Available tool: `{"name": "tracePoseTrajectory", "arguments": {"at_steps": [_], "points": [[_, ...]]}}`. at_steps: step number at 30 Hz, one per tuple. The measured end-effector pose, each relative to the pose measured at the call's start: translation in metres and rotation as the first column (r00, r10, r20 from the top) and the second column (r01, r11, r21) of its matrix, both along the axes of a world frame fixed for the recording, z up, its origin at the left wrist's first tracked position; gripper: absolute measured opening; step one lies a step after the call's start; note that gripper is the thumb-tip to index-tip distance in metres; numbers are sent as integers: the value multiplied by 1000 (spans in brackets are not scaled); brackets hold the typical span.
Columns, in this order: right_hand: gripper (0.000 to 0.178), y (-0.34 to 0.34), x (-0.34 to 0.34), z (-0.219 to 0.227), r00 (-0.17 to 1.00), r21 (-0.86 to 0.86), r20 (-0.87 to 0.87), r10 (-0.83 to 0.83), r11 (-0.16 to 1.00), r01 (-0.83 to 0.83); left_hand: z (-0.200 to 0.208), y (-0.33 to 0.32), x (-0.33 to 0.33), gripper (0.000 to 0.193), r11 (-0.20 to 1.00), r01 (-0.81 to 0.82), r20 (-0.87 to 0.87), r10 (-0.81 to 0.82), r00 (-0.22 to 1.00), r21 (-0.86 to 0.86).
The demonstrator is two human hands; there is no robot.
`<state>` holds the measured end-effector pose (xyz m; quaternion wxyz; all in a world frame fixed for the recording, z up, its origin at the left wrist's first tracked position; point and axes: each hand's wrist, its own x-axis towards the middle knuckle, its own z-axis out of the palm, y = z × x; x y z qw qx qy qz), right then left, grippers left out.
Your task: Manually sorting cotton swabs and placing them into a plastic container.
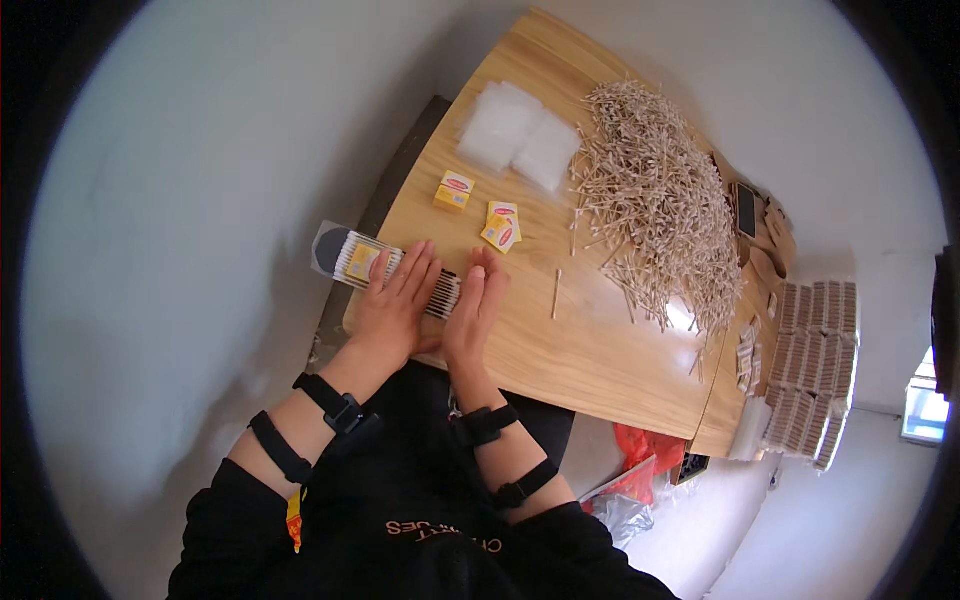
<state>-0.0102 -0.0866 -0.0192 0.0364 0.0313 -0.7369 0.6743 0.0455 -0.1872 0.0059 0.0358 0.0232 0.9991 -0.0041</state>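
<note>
A flat row of cotton swabs [442, 298] lies at the table's left edge, partly inside a clear plastic bag [328, 246] that juts past the edge. A yellow card [360, 262] rests on the bagged end of the row. My left hand [393, 308] is laid flat across the swabs with its fingers stretched out. On the other side, my right hand [474, 312] stands on edge against the swab ends, fingers straight and held together. Part of the row is hidden under my left hand.
More yellow cards [502, 227] and a yellow card stack [454, 190] lie beyond my hands. Farther off are clear bags [503, 125] and a large heap of loose swabs [655, 200]. One stray swab [557, 293] lies nearer. Bundled swabs [815, 360] are stacked at the right.
</note>
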Motion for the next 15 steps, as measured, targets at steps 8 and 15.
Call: {"name": "tracePoseTrajectory", "arguments": {"at_steps": [8, 15], "points": [[49, -6, -25, -5, 909, 698, -390, 150, 691, 185, -2, -4, -3, 95, 995, 32, -43, -28, 999, 97], [47, -7, -25, -7, 888, 756, -386, 251, 638, 149, 0, 0, 12, 99, 987, -32, -9, 34, 999, 158]]}}
